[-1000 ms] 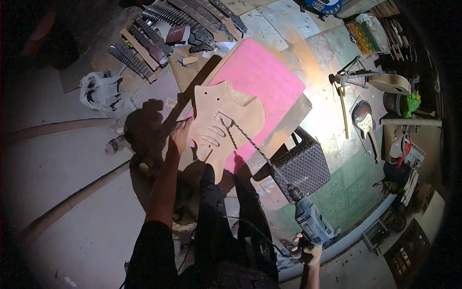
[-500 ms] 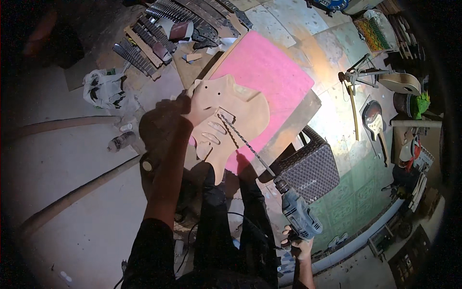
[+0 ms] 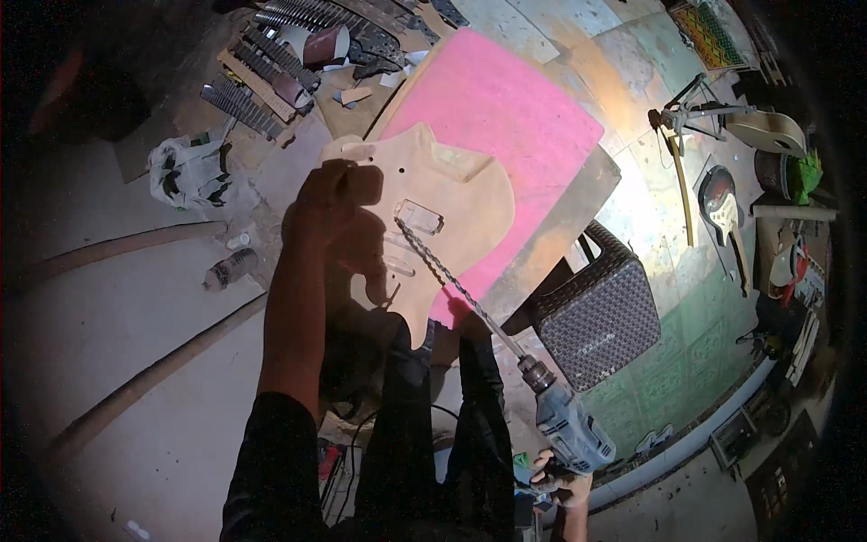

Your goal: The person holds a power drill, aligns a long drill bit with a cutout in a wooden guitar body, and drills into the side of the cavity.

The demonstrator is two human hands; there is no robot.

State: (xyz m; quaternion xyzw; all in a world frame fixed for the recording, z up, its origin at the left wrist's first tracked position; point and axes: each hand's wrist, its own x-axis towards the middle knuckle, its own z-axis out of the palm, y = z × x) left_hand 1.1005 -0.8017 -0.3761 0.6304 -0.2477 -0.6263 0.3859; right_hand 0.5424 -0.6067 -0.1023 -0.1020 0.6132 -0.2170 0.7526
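Observation:
A pale wooden electric guitar body (image 3: 470,203), with routed pockets and small holes, lies on a pink-topped board (image 3: 515,95). My right hand (image 3: 569,489) grips the handle of a grey-blue power drill (image 3: 571,425) at the lower right. Its long twisted bit (image 3: 456,282) slants up and left across the body, and the tip is by the corner of a rectangular pocket. Whether the tip touches the wood, I cannot tell. Over the body's left edge is my left hand (image 3: 316,203), dark in shadow, its fingers hard to separate from the shadow it casts.
A dark woven-pattern box (image 3: 596,316) stands right of the board. Metal files or rasps (image 3: 239,108) lie at the upper left near a white plastic bag (image 3: 188,172). A guitar on a stand (image 3: 766,131) and another guitar body (image 3: 722,208) are at the right. A cable (image 3: 357,443) runs by my legs.
My left hand has come off the guitar body's left edge and now appears raised, casting a shadow on the wood. The drill stays in my right hand; the view has shifted slightly.

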